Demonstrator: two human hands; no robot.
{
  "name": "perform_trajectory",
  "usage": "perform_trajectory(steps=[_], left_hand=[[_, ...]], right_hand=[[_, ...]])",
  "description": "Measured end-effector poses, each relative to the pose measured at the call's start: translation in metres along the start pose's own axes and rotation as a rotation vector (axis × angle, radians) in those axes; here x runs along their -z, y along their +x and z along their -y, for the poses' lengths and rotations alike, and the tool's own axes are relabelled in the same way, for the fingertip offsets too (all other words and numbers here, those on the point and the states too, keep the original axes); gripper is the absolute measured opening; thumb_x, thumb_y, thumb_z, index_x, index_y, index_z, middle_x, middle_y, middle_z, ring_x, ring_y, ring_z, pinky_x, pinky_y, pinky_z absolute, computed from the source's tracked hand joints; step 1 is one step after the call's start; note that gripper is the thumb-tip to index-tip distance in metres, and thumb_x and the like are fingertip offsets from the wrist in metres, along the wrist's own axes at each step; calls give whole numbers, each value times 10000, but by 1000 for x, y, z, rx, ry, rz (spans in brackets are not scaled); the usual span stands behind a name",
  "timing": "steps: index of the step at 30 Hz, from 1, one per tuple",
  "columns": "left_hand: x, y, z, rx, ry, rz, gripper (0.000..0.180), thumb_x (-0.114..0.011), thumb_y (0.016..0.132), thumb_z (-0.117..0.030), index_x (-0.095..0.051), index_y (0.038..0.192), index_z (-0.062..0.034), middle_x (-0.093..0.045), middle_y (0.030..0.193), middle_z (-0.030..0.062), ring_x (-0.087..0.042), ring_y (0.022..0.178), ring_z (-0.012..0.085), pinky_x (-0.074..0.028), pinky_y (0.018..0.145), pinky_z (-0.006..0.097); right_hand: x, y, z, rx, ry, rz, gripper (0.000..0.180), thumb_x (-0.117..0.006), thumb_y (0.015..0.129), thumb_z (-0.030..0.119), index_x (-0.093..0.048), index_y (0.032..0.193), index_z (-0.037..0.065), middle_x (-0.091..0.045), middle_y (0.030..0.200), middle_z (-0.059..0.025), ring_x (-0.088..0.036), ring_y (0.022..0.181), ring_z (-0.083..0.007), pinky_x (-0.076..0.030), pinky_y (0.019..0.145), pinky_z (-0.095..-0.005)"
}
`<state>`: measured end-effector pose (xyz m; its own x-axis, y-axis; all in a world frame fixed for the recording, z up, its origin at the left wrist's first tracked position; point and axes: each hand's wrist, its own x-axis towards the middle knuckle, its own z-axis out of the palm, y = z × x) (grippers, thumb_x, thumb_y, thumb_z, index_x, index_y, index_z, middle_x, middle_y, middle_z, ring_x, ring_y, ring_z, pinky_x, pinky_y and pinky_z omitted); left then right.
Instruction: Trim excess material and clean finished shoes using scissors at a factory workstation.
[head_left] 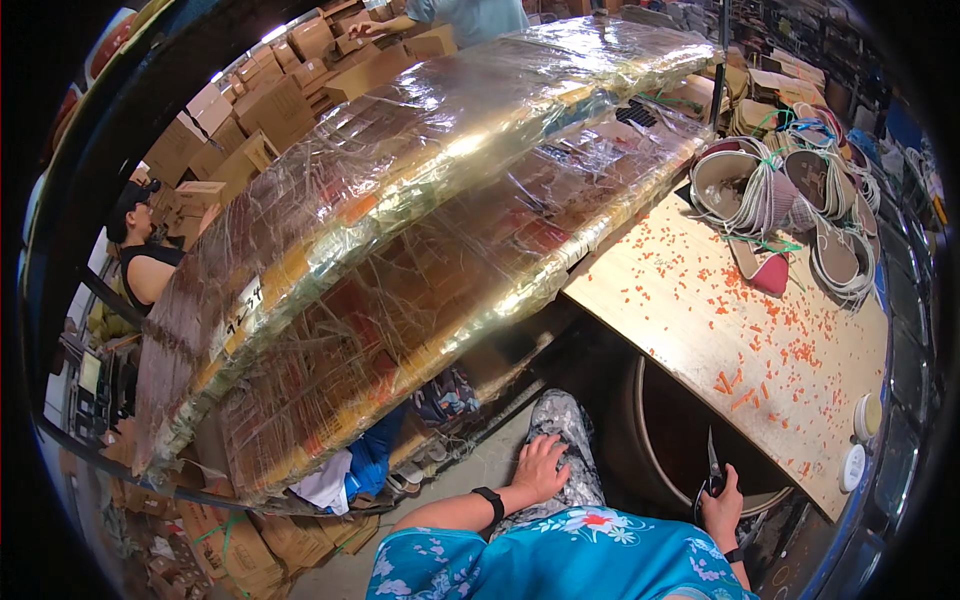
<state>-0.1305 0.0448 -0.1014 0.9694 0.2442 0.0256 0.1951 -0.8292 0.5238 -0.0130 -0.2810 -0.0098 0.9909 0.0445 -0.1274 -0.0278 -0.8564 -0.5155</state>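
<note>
My left hand (541,468) lies flat on my patterned trouser leg (562,420), fingers loosely apart and nothing in them. At the lower right, my right hand (722,508) is closed round the dark handles of a pair of scissors (714,462). Their blades point up and away from me, beside the edge of a wooden work board (640,320). Many small orange scraps (790,350) are scattered over that board. Longer orange strips (742,392) lie nearer its front edge.
Tied bundles of curved fabric pieces (730,180) sit on the board's far end. Two round rolls (852,468) lie at its right edge. Below is a large round bin (650,430). Plastic-wrapped stacked panels (400,260) fill the left; cartons (275,110) and two people (145,250) are beyond.
</note>
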Motion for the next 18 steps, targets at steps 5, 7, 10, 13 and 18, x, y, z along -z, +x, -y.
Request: perform_trajectory(steps=[5,7,10,13,18], left_hand=[[-4,10,6,-50,-18,-12,409,-569,788,-293,-576,1113,-45,-485,1248,142,-390,1188,331,-321,968,474],[-8,14,7,-105,7,-54,387,-596,746,-241,-580,1067,-26,-511,1200,178,-425,1144,356,-352,937,483],[-3,17,8,-133,-14,-32,370,-597,729,-191,-568,1047,-4,-506,1182,203,-424,1129,388,-328,973,484],[-24,23,22,-127,16,-19,389,-601,715,-182,-565,1056,2,-495,1204,216,-422,1140,388,-313,987,475],[-35,50,26,-558,203,-58,429,-615,843,-342,-566,1099,-1,-599,1068,164,-567,985,319,-479,855,388]], right_hand=[[-4,-1,-4,40,-51,-47,607,-647,707,115,-432,1274,111,-616,773,-160,-614,737,-350,-482,665,-424],[-3,1,-6,89,-16,-53,593,-640,720,133,-436,1276,136,-624,819,-160,-618,754,-345,-488,667,-424],[13,5,10,21,116,71,585,-641,736,164,-432,1282,149,-627,883,-145,-625,799,-318,-505,684,-403],[20,5,-7,76,242,91,604,-600,732,111,-406,1304,145,-626,951,-145,-631,853,-298,-508,716,-392],[33,-26,-36,-114,536,-69,626,-651,751,99,-396,1321,148,-577,890,-83,-600,805,-226,-504,732,-335]])
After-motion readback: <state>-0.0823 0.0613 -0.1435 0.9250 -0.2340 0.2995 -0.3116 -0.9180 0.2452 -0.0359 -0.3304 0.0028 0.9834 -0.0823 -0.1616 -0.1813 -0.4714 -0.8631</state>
